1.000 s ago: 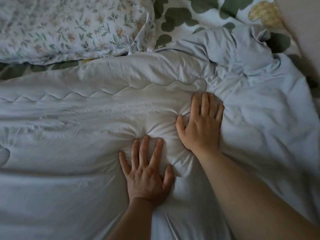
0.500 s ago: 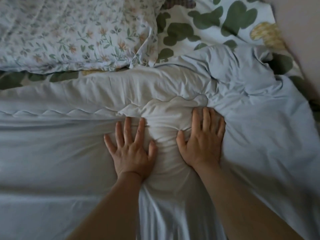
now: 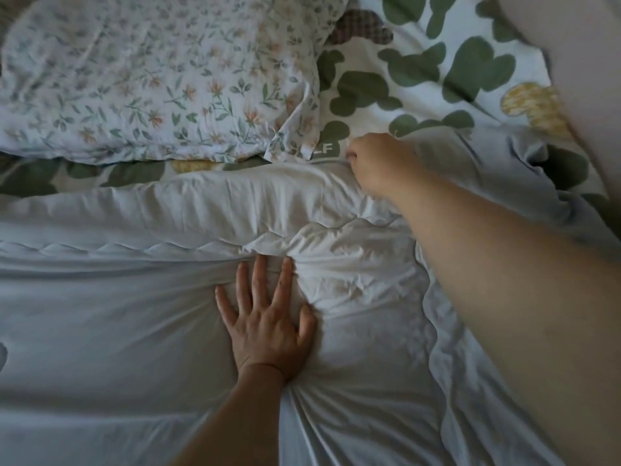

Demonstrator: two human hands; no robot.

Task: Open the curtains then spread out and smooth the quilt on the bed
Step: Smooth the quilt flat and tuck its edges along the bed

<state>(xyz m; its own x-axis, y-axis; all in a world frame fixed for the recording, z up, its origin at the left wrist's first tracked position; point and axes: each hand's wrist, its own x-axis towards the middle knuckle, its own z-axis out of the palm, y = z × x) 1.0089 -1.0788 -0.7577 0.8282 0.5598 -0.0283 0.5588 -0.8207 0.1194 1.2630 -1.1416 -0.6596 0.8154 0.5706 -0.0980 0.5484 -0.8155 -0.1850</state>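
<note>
Quilt (image 3: pixel 134 314) covers most of the bed here, pale blue-white, stretched pretty flat on the left side and still bunched into wrinkles and a puffy lump in the middle, just right of the left hand. Its top edge is a fat rolled fold that runs across below the pillow (image 3: pixel 144 79), which has a small floral print and lies at the head end, top left. No real containers anywhere, so nothing to report on that front, just bedding on bedding. Under the pillow and running off to the right is a sheet (image 3: pixel 420 82) with big green leaf shapes and a couple of yellow patches on white.

Left hand (image 3: pixel 265 324) is spread wide, fingers fanned out, palm pressed flat down on the quilt, with creases radiating out from under the wrist. Right hand (image 3: pixel 379 166) is reached further up, closed into a pinch on the quilt's top edge right where it meets the corner of the pillow, knuckles up; the fingertips are tucked in so I can't see exactly how much fabric is grabbed. The right-hand part of the quilt is crumpled in a heap over by the edge of the bed.
</note>
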